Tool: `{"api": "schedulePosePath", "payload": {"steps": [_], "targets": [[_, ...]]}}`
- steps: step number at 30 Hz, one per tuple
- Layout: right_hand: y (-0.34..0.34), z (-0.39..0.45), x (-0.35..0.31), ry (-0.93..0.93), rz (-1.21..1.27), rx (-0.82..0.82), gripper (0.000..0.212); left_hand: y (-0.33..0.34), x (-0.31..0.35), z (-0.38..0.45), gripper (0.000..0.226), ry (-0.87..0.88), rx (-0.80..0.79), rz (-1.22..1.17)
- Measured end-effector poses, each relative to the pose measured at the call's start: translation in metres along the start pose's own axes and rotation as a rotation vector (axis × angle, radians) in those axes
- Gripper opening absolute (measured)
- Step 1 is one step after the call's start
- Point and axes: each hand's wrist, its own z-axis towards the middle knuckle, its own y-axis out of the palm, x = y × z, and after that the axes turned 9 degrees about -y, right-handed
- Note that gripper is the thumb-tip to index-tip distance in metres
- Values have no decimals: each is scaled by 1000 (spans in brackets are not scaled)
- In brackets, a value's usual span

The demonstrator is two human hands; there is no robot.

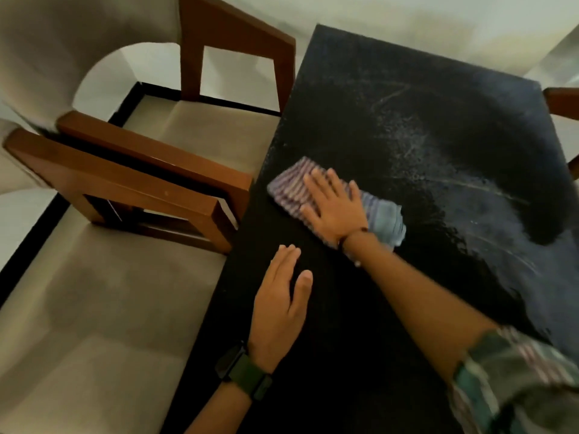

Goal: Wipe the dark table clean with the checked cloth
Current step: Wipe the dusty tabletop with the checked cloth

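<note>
The checked cloth [326, 202] lies folded flat on the dark tabletop [407, 120], near its left edge and about midway along. The right hand [336, 208] presses on it with fingers spread and straight, not curled round it. The left hand [279, 305] rests flat on the tabletop nearer the person, fingers straight, holding nothing. A pale film of dust and streaks covers the far and right parts; the near part looks dark and clean. To do this step well, I judge the palm should stay flat with even pressure, strokes should overlap toward the dusty far side, and the left hand should brace.
</note>
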Motion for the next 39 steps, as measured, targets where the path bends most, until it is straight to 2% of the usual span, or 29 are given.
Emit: {"api": "schedulePosePath", "payload": {"steps": [3, 5, 12, 15, 19, 21, 24, 27, 30, 33, 39], "targets": [[-10, 31, 27, 122, 13, -12, 62, 6, 6, -8, 49, -9, -20, 29], [-7, 13, 14, 143, 15, -9, 63, 7, 7, -12, 47, -13, -26, 32], [36, -212, -93, -78, 65, -124, 63, 17, 23, -5, 45, -56, -48, -52], [50, -252, -99, -154, 17, -181, 69, 28, 33, -2, 45, -14, -28, -56], [28, -200, -62, -149, 82, -80, 63, 37, 35, 1, 45, -3, -87, -21], [19, -158, -32, -64, 107, -28, 62, 39, 34, 1, 45, -8, -103, -24], [8, -86, 32, 82, 8, 49, 63, 46, 34, -4, 46, -7, -72, -23], [-2, -31, 83, 229, 18, 42, 62, 50, 32, -8, 46, 10, -54, -1], [-2, -21, 88, 285, 35, 34, 65, 52, 27, -13, 46, 0, -64, 17], [2, -64, 52, 251, 32, 32, 67, 53, 27, -13, 44, -15, -60, -6], [40, -251, -41, 18, 36, -114, 68, 56, 37, -7, 40, 25, -85, 40]]}}
